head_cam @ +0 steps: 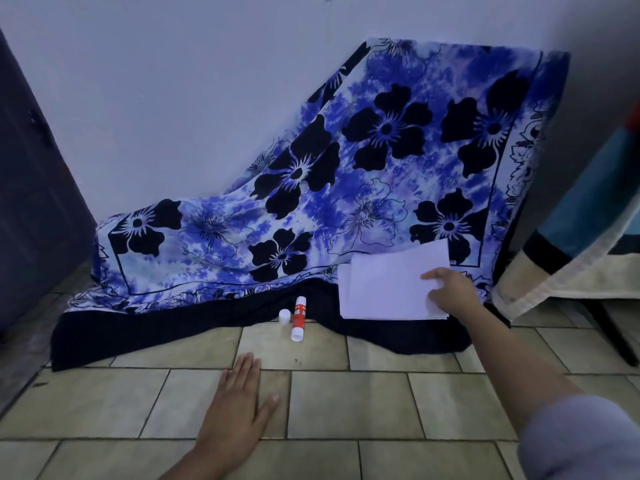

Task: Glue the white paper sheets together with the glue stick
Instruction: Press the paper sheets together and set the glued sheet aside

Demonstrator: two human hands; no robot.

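the right hand [450,292] pinched the white paper sheets [384,285]; the left hand [239,407] lay flat, fingers straight, on the tiled floor [450,403] near the uncapped glue stick [298,318].

Dim indoor scene, cool blue-violet cast overall. Light soft, diffuse; source out of view. Even light on wall [173,81]. Brightest area: white paper sheets [388,289], tinted pale lilac. Muted tone on floor [346,403]; shadows weak, soft-edged. Detail lost in dark panel [31,202] at far left and in black cloth hem [173,334] along floor's far edge. Wide-angle bending: tile lines curve, frame edges stretch. Blur on sleeve [581,445] at lower right corner; whole view slightly soft, grainy.
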